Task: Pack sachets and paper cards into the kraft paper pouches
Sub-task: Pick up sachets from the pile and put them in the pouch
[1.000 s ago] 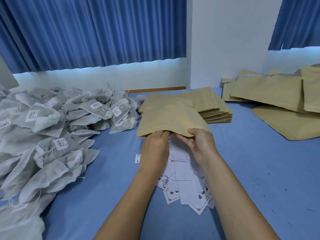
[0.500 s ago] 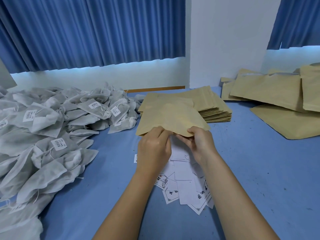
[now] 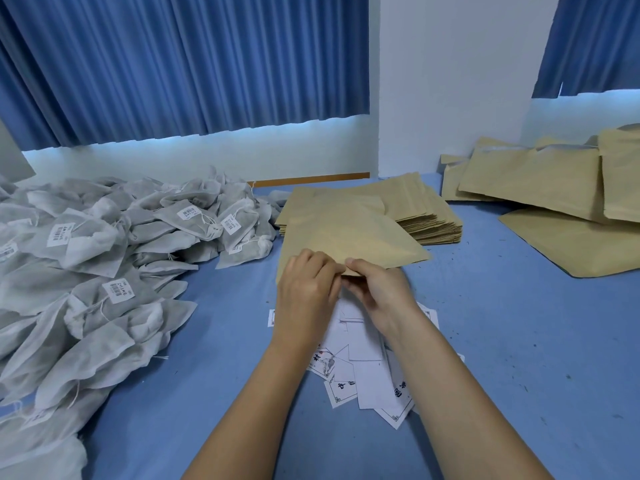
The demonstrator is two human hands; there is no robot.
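Observation:
I hold a flat kraft paper pouch (image 3: 341,233) by its near edge, above the blue table. My left hand (image 3: 304,292) pinches that edge from the left and my right hand (image 3: 375,289) pinches it from the right, thumbs on top. Under my hands lies a loose heap of white paper cards (image 3: 367,368) with black print. A big pile of grey-white mesh sachets (image 3: 114,258) with barcode labels fills the left side. Behind the held pouch sits a neat stack of empty kraft pouches (image 3: 426,216).
More kraft pouches (image 3: 554,188) lie spread at the far right of the blue table (image 3: 519,341). Blue curtains and a white wall stand behind the table.
My hands have drawn closer together at the pouch's near edge, and the left fingers now rest on top of it. The pouch stays in about the same place.

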